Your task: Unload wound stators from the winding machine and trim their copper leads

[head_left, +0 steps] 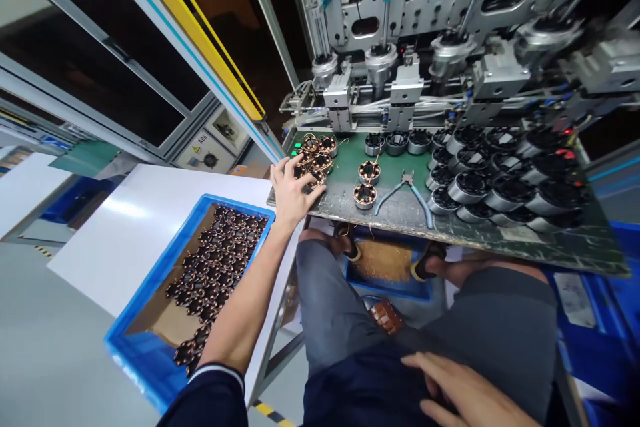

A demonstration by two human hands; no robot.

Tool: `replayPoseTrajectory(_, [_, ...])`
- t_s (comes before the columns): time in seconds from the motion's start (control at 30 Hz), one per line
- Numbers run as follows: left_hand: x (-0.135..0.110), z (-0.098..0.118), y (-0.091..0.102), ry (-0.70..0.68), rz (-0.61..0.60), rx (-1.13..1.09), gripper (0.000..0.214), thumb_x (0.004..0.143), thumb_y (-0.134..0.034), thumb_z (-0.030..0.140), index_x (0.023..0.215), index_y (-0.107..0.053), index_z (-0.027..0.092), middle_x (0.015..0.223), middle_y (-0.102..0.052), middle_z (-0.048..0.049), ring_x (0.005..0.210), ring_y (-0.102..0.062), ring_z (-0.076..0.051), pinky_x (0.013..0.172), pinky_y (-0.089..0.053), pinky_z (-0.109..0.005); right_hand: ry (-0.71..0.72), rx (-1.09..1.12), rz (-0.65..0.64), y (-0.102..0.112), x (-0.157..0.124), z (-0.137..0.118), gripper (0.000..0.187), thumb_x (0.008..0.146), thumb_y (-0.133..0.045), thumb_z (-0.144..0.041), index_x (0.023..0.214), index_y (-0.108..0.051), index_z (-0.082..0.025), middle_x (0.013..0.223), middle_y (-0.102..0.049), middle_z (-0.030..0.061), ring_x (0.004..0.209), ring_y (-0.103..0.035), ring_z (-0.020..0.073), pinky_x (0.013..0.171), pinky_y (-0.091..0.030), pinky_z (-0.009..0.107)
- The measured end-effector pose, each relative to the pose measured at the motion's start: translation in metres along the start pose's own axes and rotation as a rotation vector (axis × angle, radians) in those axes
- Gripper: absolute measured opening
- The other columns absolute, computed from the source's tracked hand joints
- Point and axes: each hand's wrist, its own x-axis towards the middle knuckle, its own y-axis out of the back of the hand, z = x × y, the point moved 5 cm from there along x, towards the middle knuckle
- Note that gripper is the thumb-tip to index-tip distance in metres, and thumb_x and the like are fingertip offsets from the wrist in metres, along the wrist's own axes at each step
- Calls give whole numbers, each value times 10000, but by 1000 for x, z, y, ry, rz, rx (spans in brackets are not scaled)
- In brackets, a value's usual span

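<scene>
My left hand (293, 188) reaches over the near left corner of the green work mat (345, 197). Its fingers curl over a cluster of copper-wound stator cores (320, 150) there and touch them; I cannot see whether one is gripped. Two more wound cores (369, 172) stand apart in the mat's middle. My right hand (465, 392) lies flat on my lap at the bottom of the view, fingers stretched out and holding nothing.
A blue bin (155, 273) of several wound cores sits on a white table at my left. Blue-handled pliers (407, 192) lie on the mat. Rows of metal motor housings (500, 173) fill the mat's right side. A machine with grippers (380, 73) stands behind.
</scene>
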Motion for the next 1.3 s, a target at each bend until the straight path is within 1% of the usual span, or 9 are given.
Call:
replayPoseTrajectory(0.23, [-49,34,19,367,251,-964,456,1027,-741,689,1239,-626,302,1286,-774,-57,1264,-775,-255,1113,-622,-496,149,73,96,21,41,-59,379,1102,-611,-376,1457,-733,-328,1131,-778,53,956,-776,228,920,-655,372])
replayPoseTrajectory(0.37, [-89,79,27,591,62,-1580,648,896,-903,620,1387,-598,329,1187,-796,-8,1014,-813,-164,1019,-658,-341,244,166,323,55,46,-78,366,1141,-628,-346,1501,-677,-302,1129,-736,46,1008,-748,203,979,-629,370])
replayPoseTrajectory(0.53, [-146,155,20,976,-353,-2001,460,963,-796,638,1117,-770,205,1177,-813,-82,1008,-798,-207,1060,-650,-393,509,95,742,109,37,-110,705,1093,-647,-173,1751,-451,-334,1561,-616,140,1384,-678,284,1116,-638,484])
replayPoseTrajectory(0.67, [-178,183,13,855,-624,-2075,423,937,-869,525,1140,-788,163,1053,-848,-105,863,-816,-222,922,-652,-354,637,-377,745,129,34,-136,761,1024,-698,-40,1737,-481,-190,1726,-522,221,1536,-587,358,1230,-557,554])
replayPoseTrajectory(0.87, [-180,173,29,562,-732,-1841,402,945,-895,453,1160,-676,193,1006,-857,-94,750,-794,-190,801,-635,-323,652,-547,526,129,5,-137,475,1021,-760,-23,1481,-712,-127,1004,-771,62,848,-693,186,770,-566,352])
replayPoseTrajectory(1.0, [-168,165,44,422,-543,-1414,410,862,-932,204,1132,-626,243,1097,-852,-49,892,-811,-190,842,-624,-300,647,-183,416,120,-5,-135,205,1109,-660,-135,1259,-785,-198,1291,-754,131,1175,-745,238,919,-625,358])
replayPoseTrajectory(1.1, [-165,172,49,309,-418,-1240,487,795,-984,158,1160,-678,258,1084,-819,-16,940,-787,-181,871,-602,-289,640,560,441,113,5,-137,196,1167,-572,-324,1064,-726,-259,1039,-754,65,925,-757,210,805,-662,364])
replayPoseTrajectory(1.2, [-170,190,45,384,-402,-1556,493,798,-1009,235,1150,-664,258,999,-759,1,816,-698,-132,773,-560,-255,564,1104,510,97,21,-141,273,1134,-621,-408,893,-588,-284,721,-577,-20,562,-537,156,557,-546,322])
replayPoseTrajectory(1.3, [-176,210,38,640,-367,-2026,472,854,-957,370,1095,-564,266,913,-645,43,583,-461,-50,538,-391,-193,634,1032,525,75,25,-151,234,1111,-673,-390,919,-590,-285,704,-587,-27,589,-562,164,626,-570,345])
